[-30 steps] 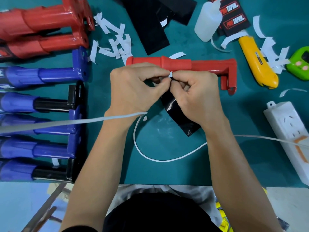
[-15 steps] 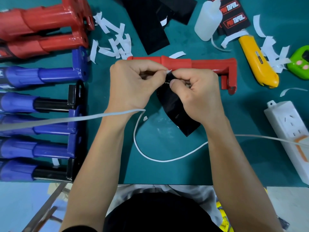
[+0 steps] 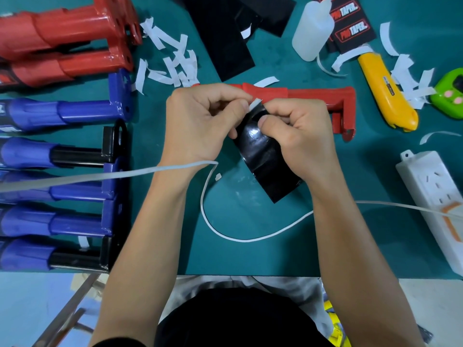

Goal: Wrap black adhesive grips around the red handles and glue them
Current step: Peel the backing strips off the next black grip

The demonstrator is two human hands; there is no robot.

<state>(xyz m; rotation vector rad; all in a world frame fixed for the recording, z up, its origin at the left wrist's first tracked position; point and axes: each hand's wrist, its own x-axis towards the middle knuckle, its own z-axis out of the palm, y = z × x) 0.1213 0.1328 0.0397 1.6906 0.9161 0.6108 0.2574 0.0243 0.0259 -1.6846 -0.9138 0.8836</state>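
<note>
A shiny black adhesive grip (image 3: 265, 156) hangs in front of me over the green mat. My right hand (image 3: 298, 131) pinches its top edge with the thumb pressed on the black face. My left hand (image 3: 200, 121) pinches a white backing strip (image 3: 255, 104) at that same top corner. Just behind both hands lies a red handle (image 3: 313, 95) flat on the mat, its hooked end to the right. More black grip sheets (image 3: 220, 38) lie at the back, and a white glue bottle (image 3: 313, 31) stands beside them.
Red handles (image 3: 62, 43) and several blue ones (image 3: 62, 113) are lined up on the left. Peeled white strips (image 3: 172, 61) litter the back. A yellow utility knife (image 3: 385, 93), a green device (image 3: 451, 93) and a white power strip (image 3: 436, 201) sit on the right. A white cable (image 3: 225, 234) loops near my wrists.
The white backing strip has come up a little at the grip's top corner. My right thumb has slid onto the black face, and the grip has shifted slightly.
</note>
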